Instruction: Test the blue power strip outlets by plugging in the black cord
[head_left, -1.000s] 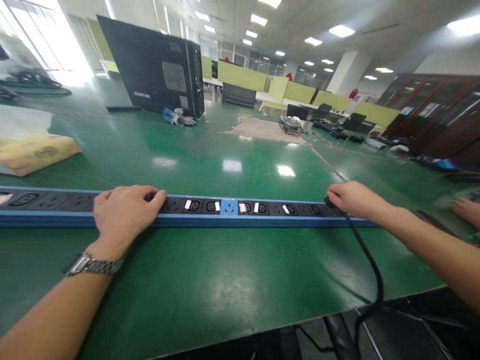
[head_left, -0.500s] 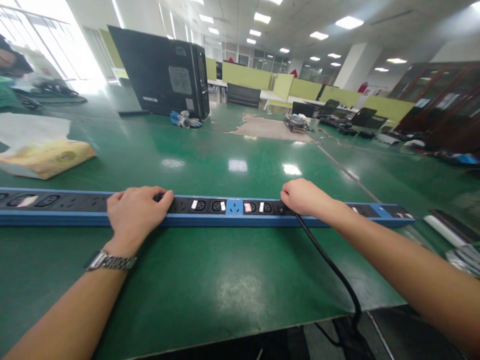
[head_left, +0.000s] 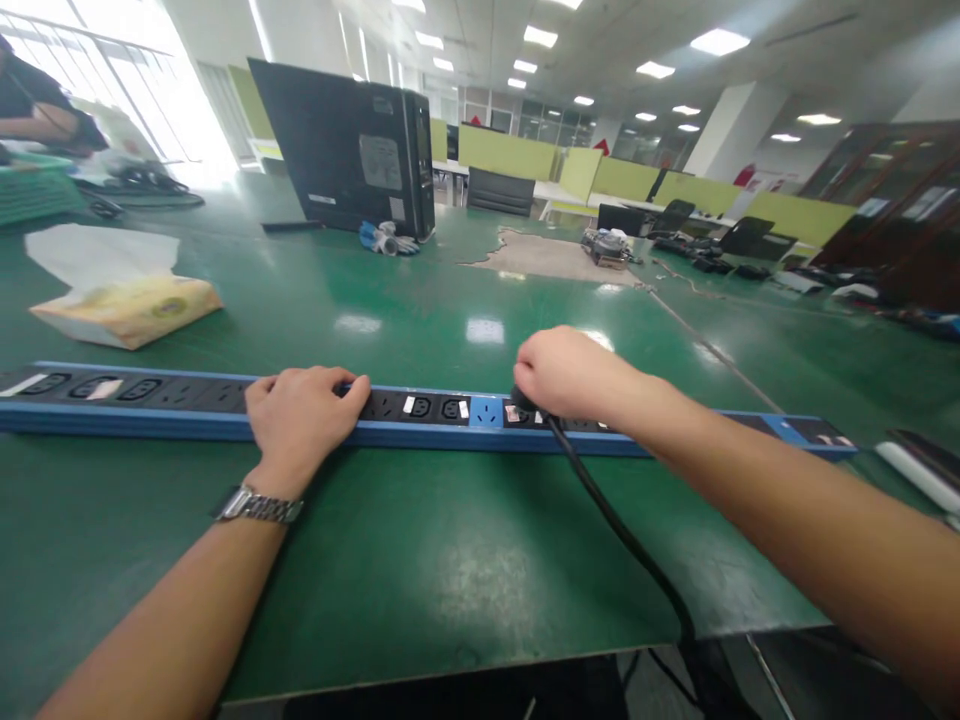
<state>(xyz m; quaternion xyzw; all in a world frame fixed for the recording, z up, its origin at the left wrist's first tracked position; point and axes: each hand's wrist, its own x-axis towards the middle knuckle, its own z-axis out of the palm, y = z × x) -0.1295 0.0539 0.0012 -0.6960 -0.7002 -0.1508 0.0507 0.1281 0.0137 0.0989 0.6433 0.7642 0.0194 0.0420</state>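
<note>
A long blue-and-black power strip (head_left: 427, 436) lies across the green table, its sockets facing up, several with small white stickers. My left hand (head_left: 304, 412), with a metal-banded watch on the wrist, grips the strip left of the middle. Its fingers reach over the far edge. Between thumb and forefinger shows something dark that I cannot make out. My right hand (head_left: 571, 375) is closed around a black plug (head_left: 523, 400) above the sockets just right of the blue socket (head_left: 486, 412). The plug's front is mostly hidden. Its thick black cable (head_left: 619, 530) drops over the near table edge.
A tissue pack (head_left: 135, 312) lies at the left. Further back stand a black computer case (head_left: 352, 155) and gloves (head_left: 388, 239). Another person (head_left: 37, 110) is beside a green basket (head_left: 37, 190) at far left. A white-and-black object (head_left: 919, 470) lies at the right.
My right hand has lifted slightly and moved left along the strip with the plug, toward the blue socket. My left hand keeps its place on the strip. The view has shifted left.
</note>
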